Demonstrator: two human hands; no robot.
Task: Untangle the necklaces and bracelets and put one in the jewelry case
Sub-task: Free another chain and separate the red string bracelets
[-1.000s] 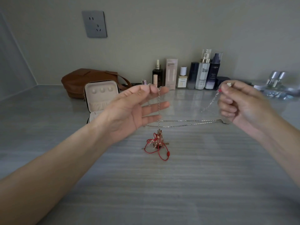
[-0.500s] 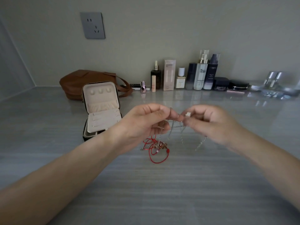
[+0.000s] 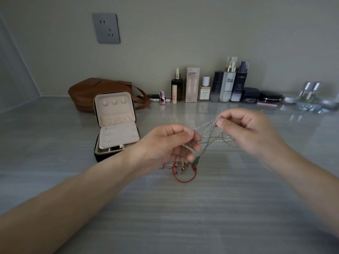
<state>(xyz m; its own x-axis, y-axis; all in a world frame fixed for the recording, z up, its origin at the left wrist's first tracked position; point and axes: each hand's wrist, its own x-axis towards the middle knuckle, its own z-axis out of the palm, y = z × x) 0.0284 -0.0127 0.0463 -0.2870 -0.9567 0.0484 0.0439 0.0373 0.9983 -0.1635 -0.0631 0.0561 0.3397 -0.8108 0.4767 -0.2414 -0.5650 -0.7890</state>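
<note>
Grey streaked tabletop [image 3: 183, 217], my forearms coming in from both lower corners.

On the table, just below my left hand [image 3: 170, 143]: a thin red cord bracelet [image 3: 185, 176] looped around a small gold-coloured knot of chain [image 3: 180, 165]. Not yet sorted, by the look of it.

Above that, a fine silver link chain [image 3: 214, 138] is held in the air. Left thumb and forefinger pinch one end of the span. My right hand [image 3: 245, 132] pinches it higher, fingers curled in. The hands are near each other but not touching. Several strands cross between them, running left to right and rising toward the right. One strand drops toward the red cord; I cannot tell if it is caught there.

Beyond and to the left: a small black zip jewelry case with cream lining [image 3: 115, 125], lid upright, mouth open. My left hand is nearer it, so the chain likely goes leftward.

Further back are a brown leather bag [image 3: 88, 90] and a row of cosmetic bottles [image 3: 227, 83] along the wall.
</note>
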